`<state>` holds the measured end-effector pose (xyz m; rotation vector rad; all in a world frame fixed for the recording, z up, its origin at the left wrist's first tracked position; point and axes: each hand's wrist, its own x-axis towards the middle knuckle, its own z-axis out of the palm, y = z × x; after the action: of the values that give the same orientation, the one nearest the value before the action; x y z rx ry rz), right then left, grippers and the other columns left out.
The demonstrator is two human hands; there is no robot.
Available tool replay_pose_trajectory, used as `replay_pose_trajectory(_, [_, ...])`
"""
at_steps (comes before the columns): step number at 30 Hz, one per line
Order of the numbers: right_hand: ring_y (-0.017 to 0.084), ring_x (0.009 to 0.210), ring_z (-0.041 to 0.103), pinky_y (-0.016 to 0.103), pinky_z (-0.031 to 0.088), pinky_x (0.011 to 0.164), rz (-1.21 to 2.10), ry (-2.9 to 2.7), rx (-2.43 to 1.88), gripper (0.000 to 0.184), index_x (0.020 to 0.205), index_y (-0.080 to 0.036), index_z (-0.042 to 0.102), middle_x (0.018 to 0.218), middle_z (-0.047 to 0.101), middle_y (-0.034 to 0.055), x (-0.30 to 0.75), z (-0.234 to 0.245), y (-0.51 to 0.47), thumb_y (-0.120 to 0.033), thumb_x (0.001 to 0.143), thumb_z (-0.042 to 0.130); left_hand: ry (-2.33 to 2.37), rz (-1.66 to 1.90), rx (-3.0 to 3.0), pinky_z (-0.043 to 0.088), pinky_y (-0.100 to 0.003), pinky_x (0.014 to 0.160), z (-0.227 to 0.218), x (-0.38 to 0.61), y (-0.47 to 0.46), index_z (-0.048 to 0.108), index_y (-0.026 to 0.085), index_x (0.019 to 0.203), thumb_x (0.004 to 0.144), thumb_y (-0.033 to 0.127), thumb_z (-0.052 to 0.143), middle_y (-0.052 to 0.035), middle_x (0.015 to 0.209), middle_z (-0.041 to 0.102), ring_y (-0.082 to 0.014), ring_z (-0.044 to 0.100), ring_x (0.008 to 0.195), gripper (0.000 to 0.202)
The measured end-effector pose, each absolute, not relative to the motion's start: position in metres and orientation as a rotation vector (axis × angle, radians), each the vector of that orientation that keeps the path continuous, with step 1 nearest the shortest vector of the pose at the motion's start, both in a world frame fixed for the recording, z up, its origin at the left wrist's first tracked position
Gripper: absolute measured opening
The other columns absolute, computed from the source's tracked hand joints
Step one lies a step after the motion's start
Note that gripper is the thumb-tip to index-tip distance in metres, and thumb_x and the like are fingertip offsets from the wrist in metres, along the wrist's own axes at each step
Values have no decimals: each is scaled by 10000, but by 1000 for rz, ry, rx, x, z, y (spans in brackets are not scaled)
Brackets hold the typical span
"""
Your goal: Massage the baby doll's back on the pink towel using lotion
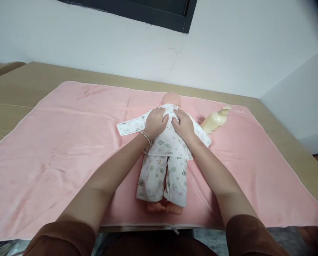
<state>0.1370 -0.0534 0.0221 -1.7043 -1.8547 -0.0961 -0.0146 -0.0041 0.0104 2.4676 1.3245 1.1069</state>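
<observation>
A baby doll (pixel 171 99) lies face down on a pink blanket (pixel 76 149), its head away from me and its feet towards me. It wears a white printed top (pixel 166 144) and matching trousers (pixel 152 177). On the left of its upper back rests my left hand (pixel 156 122), palm down with the fingers stretched out and bracelets at the wrist. My right hand (pixel 184 124) lies flat on the right side of the upper back, its fingers spread. Both touch the top's cloth and hold nothing. One sleeve (pixel 132 126) stretches out to the left.
A cream pump bottle (pixel 216 120) lies tilted on the blanket, right of the doll and close to its right sleeve. The blanket covers much of a wooden table (pixel 116 80). Behind the table stands a white wall (pixel 137 53) with a dark frame (pixel 159 14).
</observation>
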Motion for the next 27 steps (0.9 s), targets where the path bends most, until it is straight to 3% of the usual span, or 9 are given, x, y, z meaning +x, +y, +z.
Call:
replay_pose_trajectory(6, [225,1268,565,379,467,1055,-201,-1767,-1765,395,1196,-199,687,1278,659,88,128,23,-66,-301,949,396,1500,1084,2518,504,-376,829,16,-15,-15,681,165,931,965,310,346,-131,927,727,-252,681,906,367])
replay_pose_trajectory(9, [218,1260,569,361,456,1070,-189,-1732,-1779,393,1189,-192,691,1279,658,90,127,22,-67,-309,940,410,1586,1077,2470,506,-371,800,17,-14,-17,680,170,894,952,311,367,-133,895,722,-252,683,871,348])
replay_pose_trajectory(13, [242,1296,532,393,416,1116,-128,-1741,-1747,441,1272,-137,642,1330,620,117,130,23,-62,-293,915,434,1508,1105,2415,512,-390,935,17,-14,-15,673,175,1028,934,303,399,-122,1084,725,-260,669,1045,317])
replay_pose_trajectory(17, [297,1369,448,491,306,1182,-65,-1797,-1710,492,1338,-88,582,1410,546,157,134,22,-56,-260,904,428,1373,1111,2377,427,-437,1124,14,-13,-9,630,134,1174,924,285,399,-138,1294,654,-267,572,1263,373])
replay_pose_trajectory(20, [316,1388,421,524,252,1200,-33,-1820,-1703,505,1361,-79,558,1436,516,171,136,21,-54,-255,907,421,1343,1129,2371,369,-454,1186,12,-13,-7,620,120,1203,919,271,407,-142,1321,639,-264,542,1308,386])
replay_pose_trajectory(27, [295,1378,438,521,266,1196,-24,-1804,-1695,492,1353,-104,565,1428,528,156,136,19,-54,-267,916,411,1327,1134,2368,300,-467,1233,9,-12,-5,618,69,1216,920,235,418,-174,1315,638,-269,529,1329,394])
